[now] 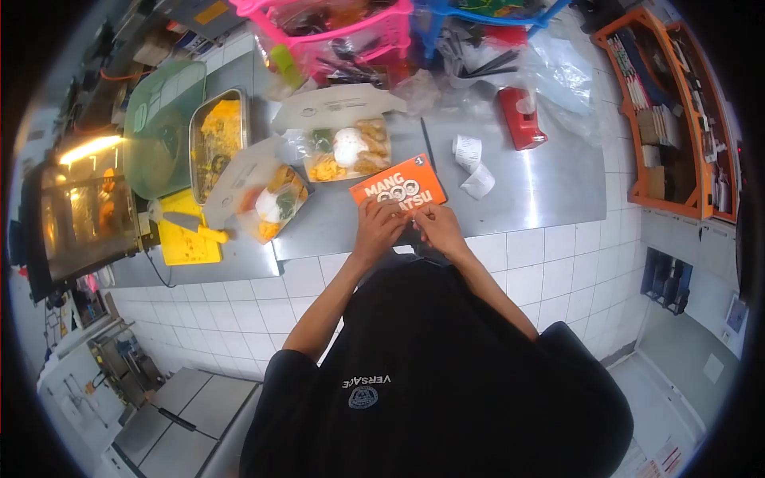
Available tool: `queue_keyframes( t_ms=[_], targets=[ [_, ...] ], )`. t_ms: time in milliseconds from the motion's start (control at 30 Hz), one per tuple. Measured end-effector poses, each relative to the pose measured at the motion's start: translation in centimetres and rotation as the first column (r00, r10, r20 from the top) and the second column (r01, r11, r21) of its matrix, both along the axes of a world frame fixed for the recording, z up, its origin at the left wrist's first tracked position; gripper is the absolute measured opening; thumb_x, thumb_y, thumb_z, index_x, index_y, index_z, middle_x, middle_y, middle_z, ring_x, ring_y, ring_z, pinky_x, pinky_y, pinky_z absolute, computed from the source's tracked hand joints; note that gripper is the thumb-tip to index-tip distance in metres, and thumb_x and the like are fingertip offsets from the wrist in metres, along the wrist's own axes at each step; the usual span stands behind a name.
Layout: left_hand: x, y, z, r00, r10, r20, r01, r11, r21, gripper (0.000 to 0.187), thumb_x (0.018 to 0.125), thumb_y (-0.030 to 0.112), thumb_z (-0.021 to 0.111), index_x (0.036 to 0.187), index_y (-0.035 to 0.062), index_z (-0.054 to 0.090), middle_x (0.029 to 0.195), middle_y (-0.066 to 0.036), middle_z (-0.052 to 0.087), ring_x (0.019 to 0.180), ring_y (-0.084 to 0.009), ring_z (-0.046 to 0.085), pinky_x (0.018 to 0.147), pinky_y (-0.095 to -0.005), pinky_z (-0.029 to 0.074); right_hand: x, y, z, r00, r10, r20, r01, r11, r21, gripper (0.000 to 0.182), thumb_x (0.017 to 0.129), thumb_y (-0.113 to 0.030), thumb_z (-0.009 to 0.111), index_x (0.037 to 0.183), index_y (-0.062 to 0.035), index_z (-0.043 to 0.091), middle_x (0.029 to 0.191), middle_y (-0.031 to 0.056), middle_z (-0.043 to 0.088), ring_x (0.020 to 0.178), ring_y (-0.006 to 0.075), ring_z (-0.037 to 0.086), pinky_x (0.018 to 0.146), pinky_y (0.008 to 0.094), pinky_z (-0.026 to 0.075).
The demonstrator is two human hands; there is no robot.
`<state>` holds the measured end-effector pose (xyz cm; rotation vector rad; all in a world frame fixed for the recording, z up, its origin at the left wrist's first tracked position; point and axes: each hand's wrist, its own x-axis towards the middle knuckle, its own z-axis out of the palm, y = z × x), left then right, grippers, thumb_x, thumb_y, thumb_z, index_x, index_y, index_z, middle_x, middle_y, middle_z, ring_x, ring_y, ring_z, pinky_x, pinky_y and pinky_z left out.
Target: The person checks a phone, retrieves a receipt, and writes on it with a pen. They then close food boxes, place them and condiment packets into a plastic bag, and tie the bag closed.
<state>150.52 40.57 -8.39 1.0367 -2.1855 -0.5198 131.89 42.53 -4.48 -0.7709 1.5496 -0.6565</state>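
Note:
An orange printed takeaway box [426,177] lies closed on the steel table near its front edge. My left hand [380,227] grips the near edge of this box, fingers bent over its top. Beside it, my right hand [438,229] pinches the same edge with thumb and fingers; the exact spot between them is too small to make out. Just beyond stands an open food box [348,149] with rice, an egg-like white piece and fried pieces. Another open food box [272,209] sits to the left, tilted towards me, with similar food.
Left are a metal tray [220,127] of yellow food, a green lid [163,119] and a knife [185,222] on a yellow cutting board [187,251]. Right are a curled receipt [470,155] and a red dispenser [522,119]. Pink [339,36] and blue baskets [500,17] stand behind.

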Motion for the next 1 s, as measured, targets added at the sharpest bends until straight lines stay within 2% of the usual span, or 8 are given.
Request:
queue_keyframes(
  t_ms=[233, 433, 567, 667, 733, 800, 867, 1000],
  targets=[
    [0.0, -0.1, -0.7, 1.0, -0.003, -0.016, 0.002, 0.996, -0.091, 0.012, 0.082, 0.017, 0.075, 0.091, 0.0121, 0.068, 0.103, -0.001, 0.062, 0.104, -0.0193, 0.06, 0.103, -0.0454, 0.039, 1.6, 1.0, -1.8, 0.917, -0.018, -0.398, -0.026, 0.994, -0.104, 0.032, 0.095, -0.028, 0.07, 0.081, 0.0012, 0.067, 0.064, 0.0053, 0.064, 0.048, 0.0093, 0.056, 0.043, 0.0243, 0.042],
    [0.9, -1.2, 0.5, 0.99, -0.127, 0.055, 0.129, 0.991, -0.035, 0.018, 0.083, 0.021, 0.07, 0.098, 0.0112, 0.069, 0.105, -0.001, 0.062, 0.103, -0.0205, 0.058, 0.097, -0.0393, 0.042, 1.9, 3.6, -6.5, 0.965, -0.217, -0.144, 0.171, 0.945, -0.281, 0.031, 0.099, -0.022, 0.064, 0.079, 0.0008, 0.069, 0.061, 0.0033, 0.064, 0.051, 0.0077, 0.056, 0.045, 0.0254, 0.043],
    [1.2, -2.0, 0.3, 0.963, -0.22, 0.152, 0.217, 0.975, 0.041, 0.027, 0.081, 0.027, 0.072, 0.103, 0.011, 0.07, 0.11, -0.002, 0.063, 0.105, -0.0227, 0.057, 0.096, -0.0413, 0.042, 1.5, 3.2, -9.0, 0.896, -0.185, -0.403, -0.007, 0.903, -0.43, 0.033, 0.102, -0.021, 0.061, 0.079, 0.002, 0.068, 0.062, -0.0014, 0.06, 0.056, 0.0045, 0.049, 0.049, 0.0252, 0.039],
    [2.7, -3.0, 2.7, 0.921, -0.364, 0.136, 0.341, 0.925, 0.169, 0.028, 0.083, 0.026, 0.072, 0.105, 0.0094, 0.07, 0.118, -0.006, 0.063, 0.113, -0.0267, 0.056, 0.098, -0.0449, 0.041, 1.1, 3.7, -8.5, 0.853, -0.157, -0.498, -0.083, 0.901, -0.426, 0.031, 0.099, -0.02, 0.064, 0.079, 0.0036, 0.067, 0.06, 0.0078, 0.058, 0.053, 0.0106, 0.047, 0.051, 0.0307, 0.04],
    [6.7, -4.7, 7.0, 0.983, -0.175, -0.052, 0.172, 0.983, -0.066, 0.019, 0.079, 0.021, 0.071, 0.093, 0.0076, 0.075, 0.117, -0.008, 0.063, 0.115, -0.0289, 0.055, 0.1, -0.0439, 0.042, 0.9, 3.9, -7.4, 0.744, -0.116, -0.658, -0.221, 0.886, -0.407, 0.028, 0.097, -0.02, 0.066, 0.082, 0.0039, 0.067, 0.061, 0.0163, 0.057, 0.052, 0.0163, 0.048, 0.054, 0.0355, 0.042],
    [12.8, -7.8, 12.2, 0.958, 0.285, -0.036, -0.287, 0.954, -0.083, 0.025, 0.08, 0.02, 0.073, 0.103, 0.0083, 0.073, 0.119, -0.009, 0.062, 0.115, -0.0311, 0.055, 0.098, -0.0438, 0.044, 1.4, 4.2, -5.8, 0.695, -0.066, -0.716, -0.183, 0.947, -0.265, 0.03, 0.096, -0.02, 0.066, 0.078, 0.0043, 0.065, 0.06, 0.017, 0.055, 0.051, 0.0184, 0.046, 0.053, 0.0367, 0.041],
    [17.4, -7.9, 11.8, 0.922, 0.386, 0.023, -0.38, 0.915, -0.137, 0.036, 0.079, 0.017, 0.075, 0.114, 0.0105, 0.069, 0.119, -0.01, 0.061, 0.112, -0.0336, 0.057, 0.093, -0.0437, 0.048, 2.6, 3.7, -1.9, 0.683, -0.018, -0.73, -0.156, 0.973, -0.17, 0.037, 0.095, -0.022, 0.068, 0.071, 0.0051, 0.059, 0.059, 0.0166, 0.053, 0.049, 0.0202, 0.045, 0.052, 0.0376, 0.039],
    [20.9, -4.2, 5.6, 0.896, 0.246, 0.37, -0.328, 0.928, 0.176, 0.043, 0.079, 0.013, 0.074, 0.121, 0.0115, 0.065, 0.119, -0.008, 0.062, 0.107, -0.0316, 0.058, 0.086, -0.043, 0.051, 10.8, 0.3, 3.4, 0.825, -0.004, -0.566, -0.249, 0.895, -0.369, 0.035, 0.095, -0.023, 0.067, 0.073, 0.0033, 0.06, 0.062, 0.0153, 0.058, 0.052, 0.0221, 0.05, 0.055, 0.0383, 0.041]
  ],
)
